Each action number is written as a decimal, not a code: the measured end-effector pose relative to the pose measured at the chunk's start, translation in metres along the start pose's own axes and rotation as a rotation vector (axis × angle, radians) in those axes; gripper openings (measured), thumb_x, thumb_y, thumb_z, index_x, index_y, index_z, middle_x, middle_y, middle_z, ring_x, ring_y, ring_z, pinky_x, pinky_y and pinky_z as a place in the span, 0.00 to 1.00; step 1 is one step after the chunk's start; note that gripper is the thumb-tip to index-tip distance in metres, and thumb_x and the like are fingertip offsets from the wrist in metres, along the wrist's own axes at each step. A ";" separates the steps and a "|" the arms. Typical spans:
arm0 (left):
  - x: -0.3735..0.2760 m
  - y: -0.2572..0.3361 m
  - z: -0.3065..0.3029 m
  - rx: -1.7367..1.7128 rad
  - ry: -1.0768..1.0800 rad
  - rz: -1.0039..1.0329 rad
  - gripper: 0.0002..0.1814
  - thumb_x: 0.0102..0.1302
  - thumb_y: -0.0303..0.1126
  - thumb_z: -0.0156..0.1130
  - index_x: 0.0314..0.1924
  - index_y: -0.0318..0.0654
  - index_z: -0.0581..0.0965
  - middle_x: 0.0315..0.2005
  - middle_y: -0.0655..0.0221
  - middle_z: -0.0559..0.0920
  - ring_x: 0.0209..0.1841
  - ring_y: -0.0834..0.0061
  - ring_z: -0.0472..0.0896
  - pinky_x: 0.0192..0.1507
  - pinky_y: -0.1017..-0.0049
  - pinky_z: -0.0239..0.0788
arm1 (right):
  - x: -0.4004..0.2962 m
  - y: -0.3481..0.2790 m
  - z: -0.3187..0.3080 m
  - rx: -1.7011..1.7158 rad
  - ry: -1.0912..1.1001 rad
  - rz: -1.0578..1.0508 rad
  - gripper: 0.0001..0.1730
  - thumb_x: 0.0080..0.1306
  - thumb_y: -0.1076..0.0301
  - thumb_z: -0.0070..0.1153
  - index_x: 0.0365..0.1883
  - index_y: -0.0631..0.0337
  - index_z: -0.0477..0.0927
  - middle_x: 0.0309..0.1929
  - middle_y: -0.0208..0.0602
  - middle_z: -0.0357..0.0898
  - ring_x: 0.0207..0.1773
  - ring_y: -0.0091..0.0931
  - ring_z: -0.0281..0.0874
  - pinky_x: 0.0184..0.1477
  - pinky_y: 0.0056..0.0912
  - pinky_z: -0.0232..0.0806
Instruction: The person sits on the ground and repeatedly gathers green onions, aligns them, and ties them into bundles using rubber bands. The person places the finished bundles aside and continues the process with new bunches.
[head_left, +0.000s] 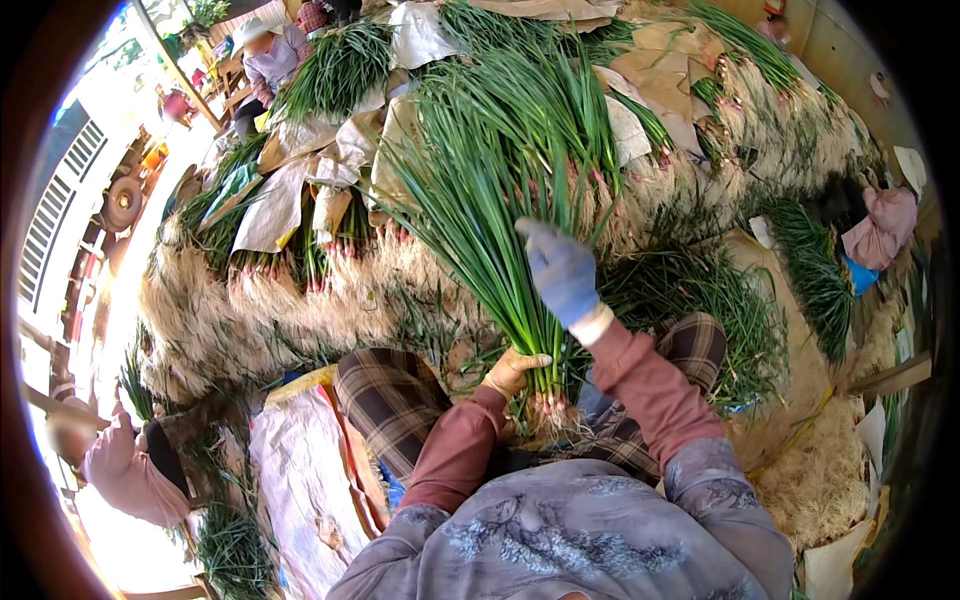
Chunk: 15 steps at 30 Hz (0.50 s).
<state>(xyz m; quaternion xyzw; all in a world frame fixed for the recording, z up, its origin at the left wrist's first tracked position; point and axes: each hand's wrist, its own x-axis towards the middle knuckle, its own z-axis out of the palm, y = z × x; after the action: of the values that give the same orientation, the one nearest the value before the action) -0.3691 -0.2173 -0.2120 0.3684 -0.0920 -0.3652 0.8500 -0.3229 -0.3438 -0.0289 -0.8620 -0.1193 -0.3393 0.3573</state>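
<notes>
My left hand (511, 372), in a pale glove, grips a bunch of green onions (491, 247) low on the stems, the thumb across the front. The bunch stands tilted, its long leaves fanning up and to the left. Below the grip hang small reddish bulbs and pale roots (553, 414). My right hand (561, 274), in a blue glove with a pale cuff, is beside the leaves on their right, a finger stretched towards them. It is slightly blurred and nothing shows in its grasp. Whether it touches the leaves is unclear.
Ahead lies a long heap of onion bunches (330, 289), roots towards me, partly under sacking and paper (274, 214). Loose leaves (697, 322) lie by my right knee, a white sack (304, 465) at my left. People sit at left (135, 480), right (881, 225) and far left (270, 64).
</notes>
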 end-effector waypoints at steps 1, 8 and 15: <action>-0.001 0.001 0.001 0.019 -0.005 -0.008 0.17 0.54 0.23 0.64 0.46 0.35 0.74 0.36 0.68 0.80 0.36 0.73 0.78 0.41 0.73 0.73 | 0.015 0.007 0.003 -0.051 0.015 0.093 0.12 0.64 0.66 0.49 0.46 0.52 0.76 0.38 0.34 0.80 0.34 0.30 0.79 0.38 0.33 0.71; -0.003 0.009 0.003 0.088 -0.092 -0.112 0.18 0.53 0.24 0.66 0.45 0.36 0.74 0.34 0.70 0.78 0.33 0.74 0.78 0.35 0.72 0.73 | 0.076 0.070 0.014 0.001 -0.221 0.528 0.22 0.59 0.51 0.56 0.43 0.60 0.79 0.33 0.45 0.80 0.38 0.35 0.79 0.44 0.36 0.68; 0.002 0.002 -0.006 0.252 0.061 0.008 0.18 0.52 0.22 0.66 0.44 0.37 0.75 0.33 0.73 0.78 0.33 0.77 0.77 0.35 0.74 0.72 | 0.061 0.095 -0.021 0.599 -0.148 0.676 0.17 0.62 0.56 0.53 0.40 0.60 0.81 0.27 0.31 0.78 0.24 0.19 0.70 0.30 0.19 0.64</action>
<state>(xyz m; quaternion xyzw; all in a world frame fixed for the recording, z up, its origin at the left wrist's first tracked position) -0.3640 -0.2145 -0.2145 0.4828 -0.1123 -0.3361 0.8008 -0.2458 -0.4284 -0.0277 -0.7330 0.0507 -0.0915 0.6721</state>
